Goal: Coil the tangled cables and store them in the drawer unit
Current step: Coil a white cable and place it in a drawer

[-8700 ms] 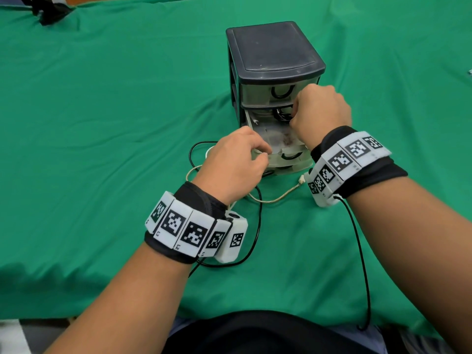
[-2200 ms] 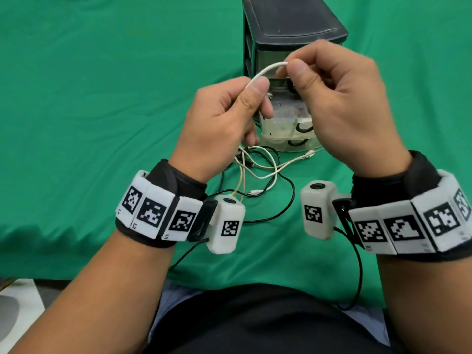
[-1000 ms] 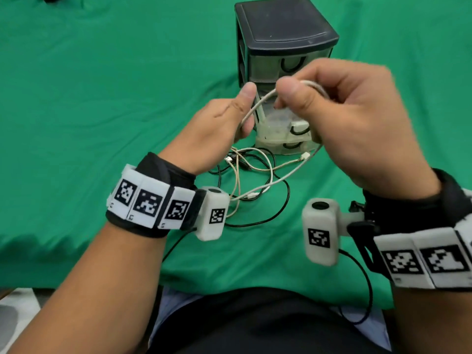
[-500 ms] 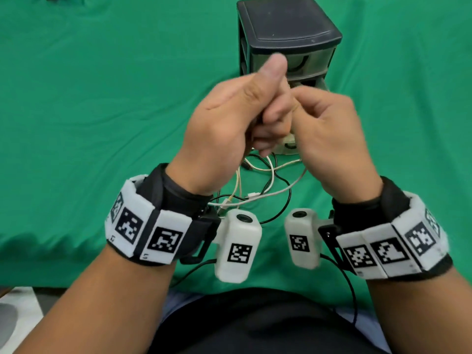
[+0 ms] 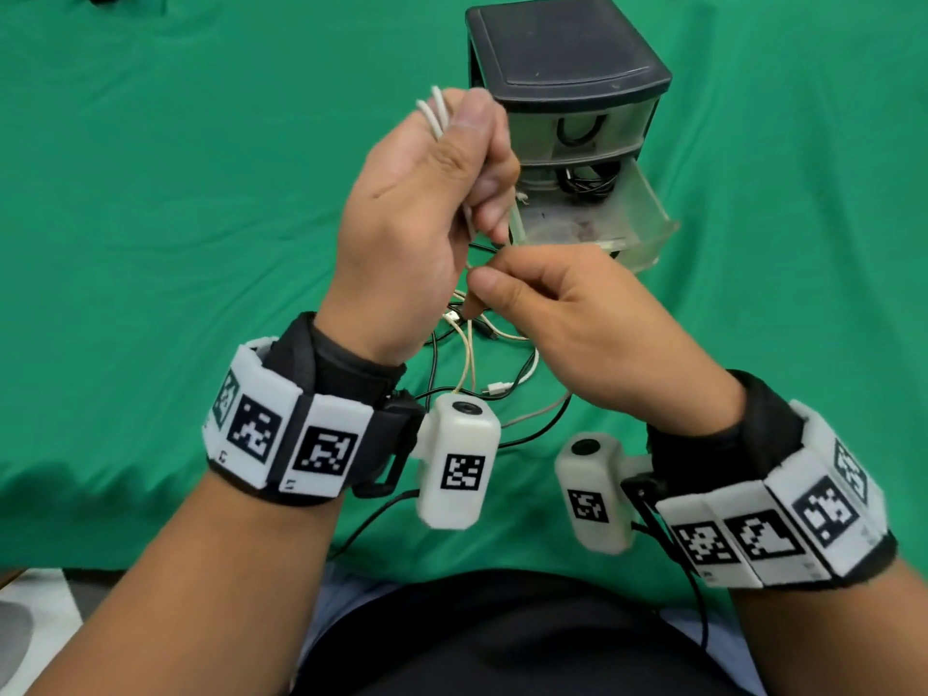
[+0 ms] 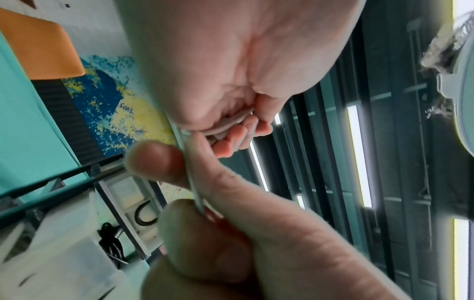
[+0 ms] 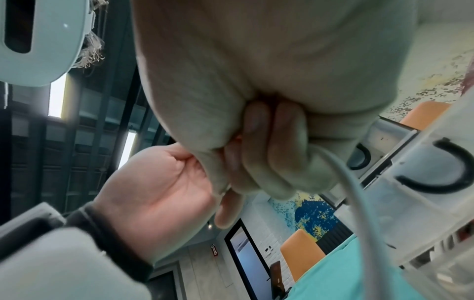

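My left hand is raised in front of the drawer unit and grips folded loops of a white cable, which stick out above the fist. Just below it, my right hand pinches the same white cable where it hangs down. The wrist views show the cable running between both hands' fingertips. A tangle of white and black cables lies on the green cloth under my hands. The middle drawer is pulled out, with a black coiled cable at its back.
The green cloth covers the whole table. The top drawer and the bottom drawer are closed. Black leads from the wrist cameras trail toward my lap near the table's front edge.
My left hand has risen with cable loops in its fist, and my right hand has dropped below it along the cable. Earlier my hands were at the middle drawer.
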{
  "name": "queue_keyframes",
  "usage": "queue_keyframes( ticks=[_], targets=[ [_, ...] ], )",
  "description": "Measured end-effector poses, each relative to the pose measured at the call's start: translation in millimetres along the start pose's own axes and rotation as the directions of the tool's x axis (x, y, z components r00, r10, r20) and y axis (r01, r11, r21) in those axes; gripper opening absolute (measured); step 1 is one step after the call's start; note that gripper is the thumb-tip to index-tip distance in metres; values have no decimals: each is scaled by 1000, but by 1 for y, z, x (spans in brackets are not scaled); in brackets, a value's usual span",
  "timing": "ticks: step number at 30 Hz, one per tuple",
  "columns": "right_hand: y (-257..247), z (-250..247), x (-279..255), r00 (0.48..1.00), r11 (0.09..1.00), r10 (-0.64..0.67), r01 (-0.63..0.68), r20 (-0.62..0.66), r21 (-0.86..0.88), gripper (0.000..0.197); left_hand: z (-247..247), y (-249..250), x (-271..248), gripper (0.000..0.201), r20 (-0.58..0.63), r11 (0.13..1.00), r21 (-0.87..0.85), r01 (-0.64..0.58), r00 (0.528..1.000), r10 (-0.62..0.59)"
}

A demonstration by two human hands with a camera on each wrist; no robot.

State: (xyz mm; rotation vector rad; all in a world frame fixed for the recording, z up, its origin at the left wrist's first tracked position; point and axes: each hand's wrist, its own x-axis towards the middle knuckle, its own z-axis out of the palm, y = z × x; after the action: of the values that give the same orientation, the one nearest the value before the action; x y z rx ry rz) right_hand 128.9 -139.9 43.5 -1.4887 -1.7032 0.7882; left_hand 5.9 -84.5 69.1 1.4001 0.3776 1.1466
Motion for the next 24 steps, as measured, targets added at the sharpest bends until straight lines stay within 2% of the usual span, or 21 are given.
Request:
queue_keyframes(
  ticks=[6, 9, 12, 15, 17, 20, 24],
  targets=[
    [-4, -11, -4, 997, 998, 33, -29, 72, -56, 26, -12, -11, 3, 22, 1, 942, 335, -13, 1000, 14],
    [-4, -17, -6, 998, 999, 36, -34, 59, -22, 27, -23, -16, 3, 22, -14, 847, 531, 35, 999, -32],
    [-5, -25, -6, 1000, 1000, 5, -5, 26, 24, 26, -29, -21, 2, 26, -26, 728, 677, 113, 991, -130],
    [-10, -38, -6, 996, 995, -31, 38, -78, 92, 20, -35, -30, 0, 33, -28, 617, 764, 190, 965, -262],
    [-11, -45, -5, 989, 994, -40, 54, -141, 100, 17, -38, -33, -2, 39, -30, 633, 730, 260, 936, -350],
    [-7, -45, 0, 969, 992, -50, 78, -244, 103, 16, -29, -28, -4, 58, -10, 706, 627, 329, 910, -415],
    [1, -37, 9, 920, 979, -26, 102, -391, 175, 12, -4, -20, -13, 69, 103, 772, 571, 280, 908, -406]
  ],
)
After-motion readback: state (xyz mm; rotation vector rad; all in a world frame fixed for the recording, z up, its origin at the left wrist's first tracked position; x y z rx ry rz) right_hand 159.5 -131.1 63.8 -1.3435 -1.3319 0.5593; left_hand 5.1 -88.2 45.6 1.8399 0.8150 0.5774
